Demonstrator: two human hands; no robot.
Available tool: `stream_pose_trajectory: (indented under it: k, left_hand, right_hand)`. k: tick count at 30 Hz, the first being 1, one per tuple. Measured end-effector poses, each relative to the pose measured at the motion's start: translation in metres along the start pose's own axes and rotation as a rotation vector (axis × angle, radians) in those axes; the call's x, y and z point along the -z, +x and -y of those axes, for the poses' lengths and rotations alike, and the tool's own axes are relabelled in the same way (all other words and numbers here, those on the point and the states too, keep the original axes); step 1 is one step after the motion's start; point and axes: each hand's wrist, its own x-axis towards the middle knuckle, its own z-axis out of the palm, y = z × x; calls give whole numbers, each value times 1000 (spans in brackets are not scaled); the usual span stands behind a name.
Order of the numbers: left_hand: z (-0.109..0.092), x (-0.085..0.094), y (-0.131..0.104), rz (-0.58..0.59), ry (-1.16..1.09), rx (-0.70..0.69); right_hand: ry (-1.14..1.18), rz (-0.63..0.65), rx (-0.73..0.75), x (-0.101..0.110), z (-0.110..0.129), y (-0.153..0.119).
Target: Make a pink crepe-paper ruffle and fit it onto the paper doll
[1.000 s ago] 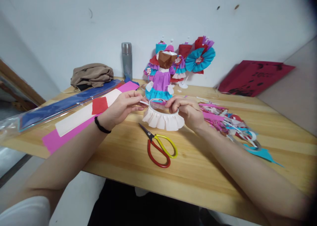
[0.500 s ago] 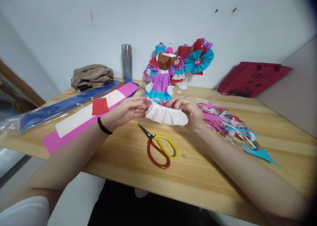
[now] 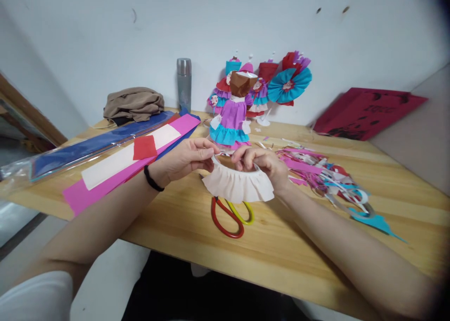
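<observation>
A cream gathered paper ruffle (image 3: 239, 186) curves between my two hands, held up over the table with its frilled edge towards me. My left hand (image 3: 191, 158) pinches one end of its narrow top band. Along the other side, my right hand (image 3: 262, 164) has its fingers closed on the band. Beneath the ruffle lies a pair of scissors (image 3: 228, 229) with one red and one yellow handle; most of the blades is hidden. Just behind stands a small dress form in a purple and blue ruffled paper dress (image 3: 234, 117), with a brown top piece.
Pink and cream paper strips (image 3: 105, 168) with a red piece lie at left, beside plastic-wrapped blue paper (image 3: 101, 138). A brown cloth (image 3: 133, 104) and a flask (image 3: 184, 84) stand behind. Paper scraps (image 3: 323, 175) and a dark red bag (image 3: 369, 112) are at right.
The ruffle has come lower and opened into a wider curve, now covering part of the scissors. My left hand's fingers have closed on its end. The view has shifted slightly.
</observation>
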Motion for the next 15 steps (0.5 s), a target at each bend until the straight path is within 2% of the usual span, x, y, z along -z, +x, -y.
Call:
stream_pose_trajectory:
  k: [7, 10, 13, 15]
  left_hand:
    - [-3, -1, 0, -38, 8, -41]
    - [-8, 0, 0, -67, 46, -90]
    - [-12, 4, 1, -106, 98, -135]
    - [-12, 5, 2, -140, 144, -163]
  right_hand:
    - [-32, 87, -25, 2, -7, 2]
    - [-137, 97, -45, 9, -10, 3]
    - [-283, 50, -23, 16, -9, 4]
    - [-383, -1, 63, 17, -3, 4]
